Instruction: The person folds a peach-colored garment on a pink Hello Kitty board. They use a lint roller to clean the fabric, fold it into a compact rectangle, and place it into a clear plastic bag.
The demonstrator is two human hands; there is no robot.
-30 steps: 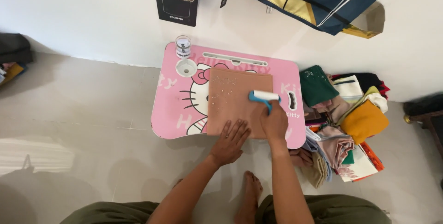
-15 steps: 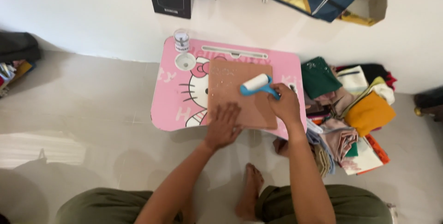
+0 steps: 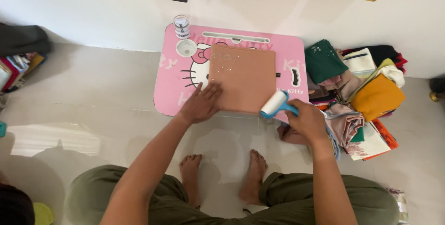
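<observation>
- Pressing my left hand [image 3: 200, 105] flat, fingers spread, on the folded tan cloth [image 3: 243, 78] lying on the pink bench [image 3: 172, 82].
- Right hand [image 3: 308, 122] closed around the lint roller [image 3: 275, 104] at the cloth's near-right corner.
- Risk: cloth bunches or slides if my flat hand lifts.

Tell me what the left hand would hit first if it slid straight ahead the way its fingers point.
The left hand lies flat with its fingers on the folded tan cloth, so it would ride further across that cloth, probably toward the pink table's far right corner.
</observation>
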